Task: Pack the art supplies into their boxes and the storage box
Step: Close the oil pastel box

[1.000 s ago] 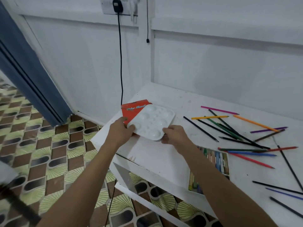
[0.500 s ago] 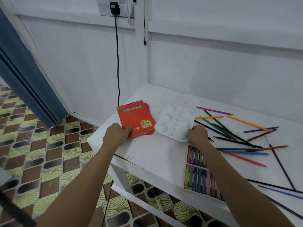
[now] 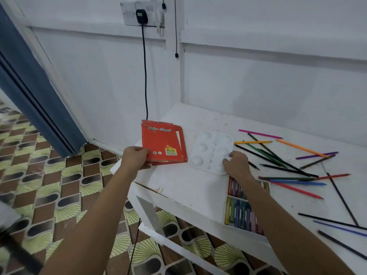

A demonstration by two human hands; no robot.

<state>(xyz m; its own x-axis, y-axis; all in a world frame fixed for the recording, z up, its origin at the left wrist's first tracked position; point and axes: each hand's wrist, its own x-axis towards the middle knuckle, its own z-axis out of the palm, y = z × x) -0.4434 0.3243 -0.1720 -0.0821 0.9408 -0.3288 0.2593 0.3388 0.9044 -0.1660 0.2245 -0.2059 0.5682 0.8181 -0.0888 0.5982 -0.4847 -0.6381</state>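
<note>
- Your left hand [image 3: 137, 158] grips the near left corner of the red box [image 3: 163, 143], thumb on top and fingers curled beneath, so the box tilts up off the white table [image 3: 184, 187].
- The box's long axis runs away from you toward the wall; its far end looks torn and appears to be the open end, though you cannot be sure from here.
- Your right hand [image 3: 236, 163] rests on the near right corner of the white palette [image 3: 211, 150], fingers bent and pressing down on it; whether they pinch the edge cannot be told.
- The palette lies flat just right of the box, their edges almost touching.
- The loose pencils [image 3: 282, 155] lie scattered to the right of the palette, most pointing left-to-right or diagonally, crosswise to the box.
- Your right hand is the nearer one to the pencils; they start just beside its knuckles.
- A tray of crayons [image 3: 241, 211] sits at the table's near edge, under your right forearm.
- Likely next: the right hand gathers pencils and turns them to match the box's length.
</note>
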